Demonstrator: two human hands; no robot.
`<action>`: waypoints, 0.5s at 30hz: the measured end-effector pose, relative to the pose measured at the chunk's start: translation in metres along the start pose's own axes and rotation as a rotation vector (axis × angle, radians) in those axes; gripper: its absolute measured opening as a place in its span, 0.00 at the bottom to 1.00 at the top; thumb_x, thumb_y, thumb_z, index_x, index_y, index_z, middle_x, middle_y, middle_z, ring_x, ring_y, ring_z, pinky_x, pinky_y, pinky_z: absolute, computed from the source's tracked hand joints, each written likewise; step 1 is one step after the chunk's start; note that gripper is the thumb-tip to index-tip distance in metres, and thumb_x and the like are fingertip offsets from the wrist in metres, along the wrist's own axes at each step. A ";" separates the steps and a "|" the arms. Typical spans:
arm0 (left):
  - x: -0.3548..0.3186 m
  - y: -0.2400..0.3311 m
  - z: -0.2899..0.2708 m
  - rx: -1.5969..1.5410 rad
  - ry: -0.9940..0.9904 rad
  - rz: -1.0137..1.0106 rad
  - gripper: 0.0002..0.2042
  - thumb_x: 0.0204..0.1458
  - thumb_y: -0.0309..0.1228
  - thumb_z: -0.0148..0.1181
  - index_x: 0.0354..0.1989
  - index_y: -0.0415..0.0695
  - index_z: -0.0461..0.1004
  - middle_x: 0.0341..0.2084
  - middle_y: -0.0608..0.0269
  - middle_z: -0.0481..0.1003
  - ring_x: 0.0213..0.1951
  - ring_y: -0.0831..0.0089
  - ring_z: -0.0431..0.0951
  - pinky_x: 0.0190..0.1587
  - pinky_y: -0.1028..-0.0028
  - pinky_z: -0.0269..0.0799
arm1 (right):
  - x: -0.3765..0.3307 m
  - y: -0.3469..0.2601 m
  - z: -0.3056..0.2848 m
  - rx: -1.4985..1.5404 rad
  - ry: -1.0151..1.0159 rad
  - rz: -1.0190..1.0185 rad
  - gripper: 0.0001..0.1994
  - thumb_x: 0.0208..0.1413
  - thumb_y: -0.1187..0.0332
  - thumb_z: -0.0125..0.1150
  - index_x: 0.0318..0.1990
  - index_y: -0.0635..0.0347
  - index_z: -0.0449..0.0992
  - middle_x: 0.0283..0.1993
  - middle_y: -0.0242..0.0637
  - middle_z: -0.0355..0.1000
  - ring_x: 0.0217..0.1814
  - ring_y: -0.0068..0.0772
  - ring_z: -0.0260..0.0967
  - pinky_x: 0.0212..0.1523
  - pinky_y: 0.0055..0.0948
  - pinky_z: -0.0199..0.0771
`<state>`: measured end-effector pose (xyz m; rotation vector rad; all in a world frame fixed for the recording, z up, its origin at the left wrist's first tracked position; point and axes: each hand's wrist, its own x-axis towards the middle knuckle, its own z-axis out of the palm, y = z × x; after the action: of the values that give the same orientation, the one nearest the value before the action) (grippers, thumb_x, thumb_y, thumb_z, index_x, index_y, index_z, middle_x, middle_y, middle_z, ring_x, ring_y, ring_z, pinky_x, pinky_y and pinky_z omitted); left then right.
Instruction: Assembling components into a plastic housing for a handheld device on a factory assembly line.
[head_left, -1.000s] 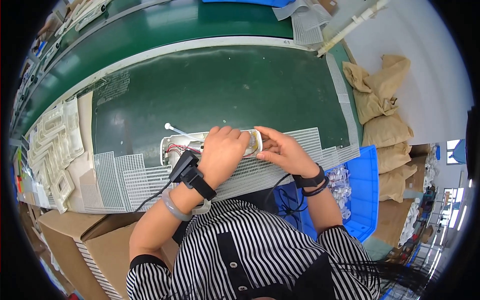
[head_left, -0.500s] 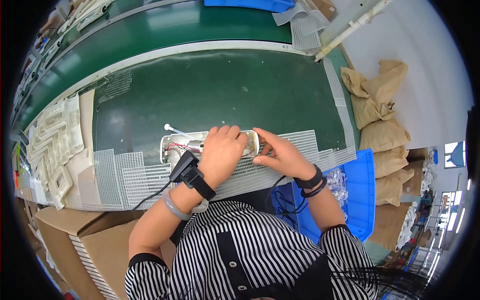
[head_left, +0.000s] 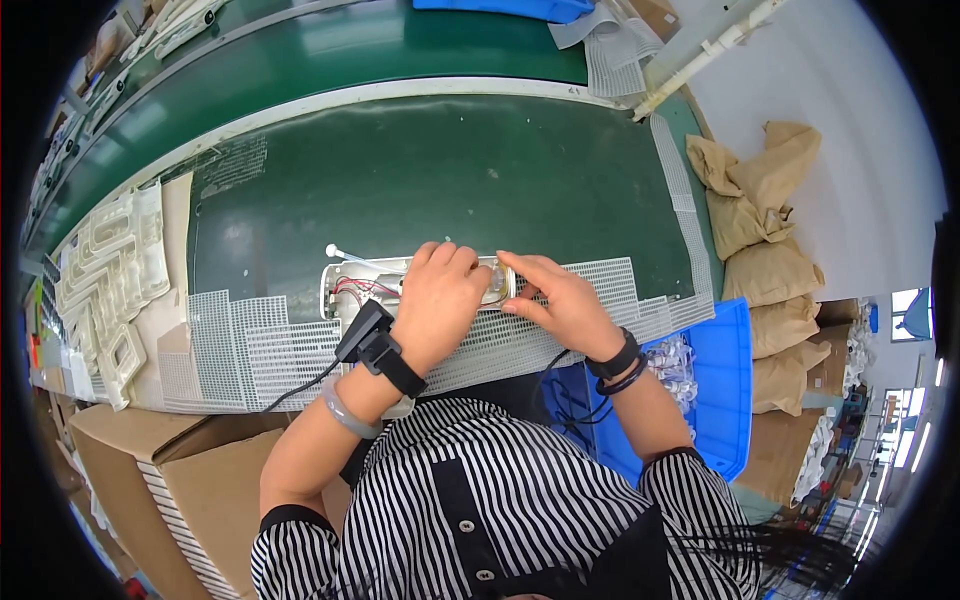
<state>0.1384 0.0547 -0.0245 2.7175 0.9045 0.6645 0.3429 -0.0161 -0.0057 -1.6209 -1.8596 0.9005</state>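
A long white plastic housing [head_left: 333, 290] with rounded ends lies on the near part of the green workbench. Thin red and dark wires [head_left: 362, 287] run inside it, and a white rod [head_left: 362, 262] with a round tip sticks out past its far left edge. My left hand [head_left: 440, 305] is closed over the middle of the housing, its fingertips hidden beneath the curled fingers. At the right end, my right hand [head_left: 565, 308] pinches the housing between thumb and fingers. A clear or pale round part [head_left: 498, 282] shows inside that end.
White perforated matting [head_left: 270, 345] covers the bench's near edge. Pale moulded plastic parts [head_left: 120, 250] lie at the left. A blue bin [head_left: 722, 390] of clear parts stands at right, beside brown sacks [head_left: 770, 275]. A cardboard box [head_left: 215, 490] sits at lower left.
My right hand has shifted slightly left, its thumb now at the housing's near rim. My left hand has moved slightly farther away from me. The housing stays nearly in place.
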 end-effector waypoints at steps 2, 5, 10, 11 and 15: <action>-0.003 0.005 -0.013 -0.016 0.145 0.002 0.13 0.46 0.26 0.65 0.42 0.43 0.80 0.39 0.62 0.77 0.45 0.60 0.75 0.53 0.59 0.69 | 0.001 0.003 -0.002 0.032 -0.014 0.024 0.31 0.57 0.58 0.70 0.68 0.52 0.70 0.61 0.40 0.72 0.43 0.33 0.78 0.45 0.31 0.78; -0.022 0.012 -0.044 -0.024 0.181 -0.117 0.17 0.47 0.24 0.66 0.48 0.42 0.78 0.44 0.59 0.76 0.48 0.57 0.74 0.56 0.58 0.69 | 0.001 0.016 0.000 0.030 0.074 -0.041 0.33 0.55 0.54 0.71 0.67 0.53 0.71 0.62 0.43 0.70 0.52 0.39 0.75 0.52 0.36 0.75; -0.068 -0.005 -0.052 0.145 0.067 -0.298 0.27 0.49 0.27 0.68 0.60 0.43 0.71 0.55 0.56 0.73 0.59 0.55 0.70 0.68 0.48 0.58 | 0.006 -0.004 -0.007 -0.306 0.183 -0.327 0.22 0.51 0.54 0.73 0.51 0.53 0.82 0.64 0.42 0.69 0.66 0.43 0.64 0.65 0.45 0.61; -0.072 -0.007 -0.049 0.151 0.066 -0.297 0.27 0.49 0.27 0.68 0.60 0.43 0.71 0.55 0.56 0.73 0.59 0.55 0.70 0.68 0.48 0.58 | 0.008 -0.004 -0.004 -0.303 0.186 -0.330 0.22 0.51 0.54 0.73 0.51 0.53 0.82 0.64 0.42 0.69 0.66 0.43 0.64 0.65 0.45 0.61; -0.083 -0.012 -0.045 0.233 0.061 -0.251 0.26 0.49 0.31 0.69 0.59 0.43 0.72 0.54 0.58 0.74 0.60 0.57 0.70 0.70 0.47 0.55 | 0.013 -0.002 0.005 -0.311 0.087 -0.328 0.09 0.54 0.61 0.70 0.37 0.54 0.85 0.60 0.38 0.72 0.64 0.43 0.65 0.60 0.44 0.66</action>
<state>0.0518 0.0160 -0.0181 2.7213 1.3894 0.6285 0.3358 -0.0040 -0.0085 -1.4326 -2.2004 0.4115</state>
